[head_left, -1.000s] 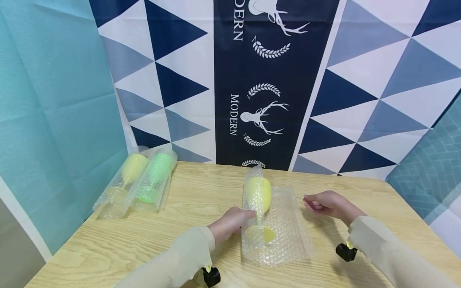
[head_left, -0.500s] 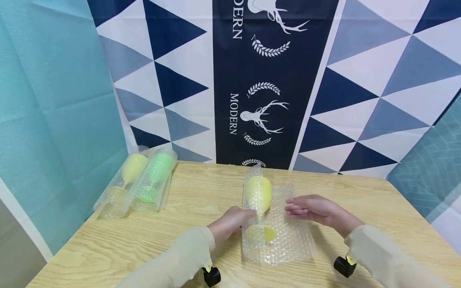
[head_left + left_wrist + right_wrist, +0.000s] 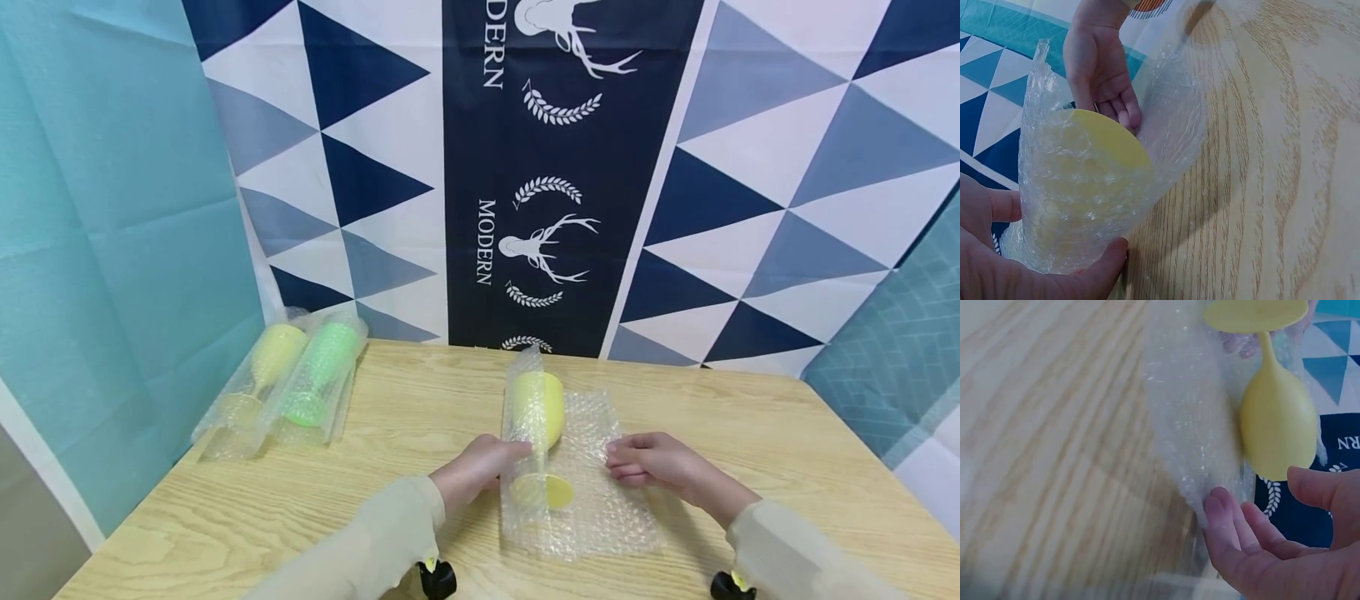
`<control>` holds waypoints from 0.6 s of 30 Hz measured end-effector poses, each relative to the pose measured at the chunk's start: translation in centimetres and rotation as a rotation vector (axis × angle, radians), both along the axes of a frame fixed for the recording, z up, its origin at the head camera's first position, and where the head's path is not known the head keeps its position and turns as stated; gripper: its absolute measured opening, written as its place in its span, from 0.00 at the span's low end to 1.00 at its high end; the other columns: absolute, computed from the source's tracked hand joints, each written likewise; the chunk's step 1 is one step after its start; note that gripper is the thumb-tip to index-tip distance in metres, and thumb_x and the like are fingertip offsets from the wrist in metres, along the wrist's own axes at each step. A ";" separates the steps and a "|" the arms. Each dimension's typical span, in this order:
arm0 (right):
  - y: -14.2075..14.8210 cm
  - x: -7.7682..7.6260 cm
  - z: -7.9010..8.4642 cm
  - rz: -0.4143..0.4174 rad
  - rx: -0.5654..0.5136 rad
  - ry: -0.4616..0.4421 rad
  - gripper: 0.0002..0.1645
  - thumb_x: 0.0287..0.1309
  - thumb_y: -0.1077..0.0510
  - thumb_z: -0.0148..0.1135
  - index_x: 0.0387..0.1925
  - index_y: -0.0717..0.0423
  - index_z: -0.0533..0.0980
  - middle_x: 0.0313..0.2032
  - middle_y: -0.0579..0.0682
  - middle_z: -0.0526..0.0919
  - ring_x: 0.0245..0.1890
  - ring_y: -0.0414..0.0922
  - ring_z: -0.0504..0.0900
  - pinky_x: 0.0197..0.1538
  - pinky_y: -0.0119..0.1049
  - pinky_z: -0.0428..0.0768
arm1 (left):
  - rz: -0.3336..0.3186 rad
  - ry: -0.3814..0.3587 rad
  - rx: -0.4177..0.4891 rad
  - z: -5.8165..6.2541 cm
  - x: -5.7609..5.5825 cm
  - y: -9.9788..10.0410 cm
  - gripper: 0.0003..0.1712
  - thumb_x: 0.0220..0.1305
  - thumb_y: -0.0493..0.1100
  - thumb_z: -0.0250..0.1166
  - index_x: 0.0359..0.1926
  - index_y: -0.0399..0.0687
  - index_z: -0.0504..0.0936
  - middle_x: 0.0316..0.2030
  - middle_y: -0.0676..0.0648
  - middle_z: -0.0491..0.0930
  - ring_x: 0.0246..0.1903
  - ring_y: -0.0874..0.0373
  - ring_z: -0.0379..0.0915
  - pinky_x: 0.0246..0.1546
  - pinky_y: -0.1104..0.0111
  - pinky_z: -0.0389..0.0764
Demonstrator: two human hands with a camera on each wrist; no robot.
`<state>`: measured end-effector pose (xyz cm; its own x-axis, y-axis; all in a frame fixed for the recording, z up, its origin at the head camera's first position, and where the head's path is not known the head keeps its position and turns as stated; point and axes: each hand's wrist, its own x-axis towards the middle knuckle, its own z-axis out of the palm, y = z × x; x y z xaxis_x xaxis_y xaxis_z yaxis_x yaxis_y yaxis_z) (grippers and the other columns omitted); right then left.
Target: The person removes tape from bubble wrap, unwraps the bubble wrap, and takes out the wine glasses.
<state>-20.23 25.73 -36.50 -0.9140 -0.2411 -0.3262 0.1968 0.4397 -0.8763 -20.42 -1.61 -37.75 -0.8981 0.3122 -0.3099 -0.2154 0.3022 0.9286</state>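
Observation:
A yellow goblet [image 3: 553, 408] lies on a sheet of bubble wrap [image 3: 592, 521], whose left part is folded over it. My left hand [image 3: 477, 471] holds the wrapped goblet at its left side, thumb on top around the stem. In the left wrist view, the wrap covers most of the goblet's round foot [image 3: 1116, 140]. On the other side, my right hand [image 3: 654, 460] is at the wrap's right part. The right wrist view has its fingertips [image 3: 1217, 503] touching the wrap's edge, thumb apart from them, and the goblet's bare side facing it.
Two bubble-wrapped goblets, one yellow [image 3: 276, 354] and one green [image 3: 330, 358], lie side by side at the table's back left corner. A patterned cloth [image 3: 390, 167] hangs behind the wooden table [image 3: 420, 392], and a teal cloth [image 3: 135, 250] on the left.
My right hand has moved left from beside the wrap, opened its fingers over the wrap's right part, then lowered toward its edge. The left hand has kept its hold on the wrapped goblet.

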 end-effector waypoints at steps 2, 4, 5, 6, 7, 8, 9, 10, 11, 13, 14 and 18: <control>-0.1 0.2 -0.3 -0.018 0.024 0.036 0.33 0.67 0.56 0.54 0.59 0.82 0.62 0.43 0.56 0.85 0.37 0.37 0.84 0.44 0.32 0.84 | 0.004 0.002 -0.004 0.1 0.0 -0.1 0.24 0.64 0.52 0.58 0.48 0.34 0.76 0.48 0.43 0.79 0.46 0.54 0.77 0.56 0.55 0.77; -0.3 0.4 -0.5 -0.030 0.063 0.094 0.30 0.66 0.57 0.55 0.56 0.81 0.65 0.42 0.58 0.84 0.36 0.38 0.84 0.42 0.31 0.84 | 0.006 0.005 -0.008 0.2 0.1 -0.2 0.25 0.64 0.53 0.58 0.48 0.34 0.76 0.48 0.43 0.79 0.47 0.53 0.77 0.55 0.55 0.77; -0.5 0.6 -0.6 -0.021 0.098 0.142 0.28 0.65 0.57 0.56 0.55 0.80 0.66 0.41 0.59 0.84 0.36 0.39 0.83 0.40 0.31 0.84 | 0.006 0.008 -0.008 0.2 0.1 -0.3 0.25 0.64 0.53 0.58 0.49 0.33 0.76 0.49 0.42 0.79 0.48 0.52 0.77 0.56 0.54 0.77; -0.8 0.8 -0.7 -0.018 0.150 0.195 0.27 0.64 0.57 0.58 0.54 0.77 0.69 0.40 0.58 0.84 0.36 0.39 0.83 0.39 0.30 0.84 | 0.005 0.010 -0.008 0.3 0.1 -0.4 0.26 0.64 0.53 0.58 0.49 0.33 0.75 0.50 0.42 0.78 0.49 0.52 0.77 0.56 0.54 0.77; -1.0 1.0 -0.8 0.004 0.210 0.262 0.25 0.63 0.57 0.59 0.53 0.75 0.70 0.39 0.58 0.84 0.36 0.41 0.83 0.38 0.30 0.83 | 0.006 0.010 -0.009 0.2 0.1 -0.4 0.26 0.64 0.53 0.58 0.49 0.33 0.75 0.50 0.41 0.78 0.49 0.51 0.77 0.56 0.54 0.77; -1.3 1.2 -0.9 0.036 0.271 0.333 0.24 0.61 0.58 0.61 0.53 0.73 0.72 0.39 0.57 0.84 0.36 0.42 0.83 0.37 0.30 0.82 | 0.005 0.009 -0.008 0.3 0.0 -0.5 0.26 0.64 0.53 0.58 0.49 0.33 0.75 0.50 0.41 0.78 0.49 0.51 0.77 0.56 0.54 0.77; -1.6 1.4 -0.9 0.070 0.337 0.402 0.24 0.60 0.58 0.62 0.52 0.70 0.73 0.38 0.56 0.83 0.36 0.43 0.83 0.36 0.29 0.82 | -0.001 0.009 -0.007 0.2 0.0 -0.6 0.26 0.64 0.53 0.58 0.49 0.33 0.75 0.50 0.41 0.79 0.48 0.51 0.77 0.56 0.55 0.77; -1.9 1.7 -1.0 0.111 0.399 0.480 0.24 0.58 0.58 0.64 0.52 0.68 0.73 0.38 0.56 0.83 0.35 0.43 0.83 0.35 0.29 0.82 | -0.006 0.013 -0.008 0.2 -0.1 -0.7 0.26 0.64 0.53 0.58 0.49 0.33 0.76 0.49 0.41 0.79 0.47 0.52 0.77 0.56 0.56 0.77; -2.2 1.9 -1.0 0.149 0.460 0.554 0.24 0.57 0.57 0.65 0.52 0.66 0.74 0.38 0.55 0.83 0.35 0.43 0.83 0.35 0.29 0.81 | -0.011 0.011 -0.007 0.2 -0.1 -0.7 0.26 0.64 0.53 0.58 0.49 0.33 0.76 0.49 0.41 0.79 0.46 0.53 0.78 0.56 0.57 0.78; -2.7 2.4 -1.1 0.216 0.544 0.666 0.24 0.55 0.58 0.66 0.52 0.63 0.74 0.37 0.53 0.82 0.32 0.40 0.81 0.33 0.28 0.79 | -0.024 0.000 -0.008 0.4 -0.1 -0.9 0.25 0.65 0.53 0.57 0.47 0.34 0.77 0.46 0.43 0.80 0.44 0.56 0.78 0.54 0.60 0.79; -2.9 2.6 -1.2 0.240 0.573 0.703 0.24 0.54 0.57 0.67 0.52 0.62 0.74 0.37 0.52 0.81 0.30 0.38 0.79 0.32 0.28 0.78 | -0.032 0.000 -0.008 0.4 -0.2 -0.9 0.25 0.65 0.53 0.57 0.47 0.34 0.77 0.46 0.44 0.80 0.43 0.57 0.78 0.53 0.61 0.79; -3.3 3.4 -1.9 0.295 0.694 0.820 0.21 0.52 0.56 0.69 0.47 0.56 0.75 0.38 0.47 0.77 0.30 0.33 0.68 0.31 0.29 0.73 | -0.037 -0.008 0.011 0.5 -0.2 -1.1 0.24 0.66 0.52 0.57 0.46 0.34 0.78 0.48 0.43 0.80 0.44 0.57 0.78 0.53 0.62 0.80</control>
<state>-16.81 22.41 -38.37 -0.8516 -0.4837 0.2020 -0.5218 0.8190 -0.2389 -20.57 -2.69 -37.25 -0.8834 0.3483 -0.3136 -0.2118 0.3002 0.9301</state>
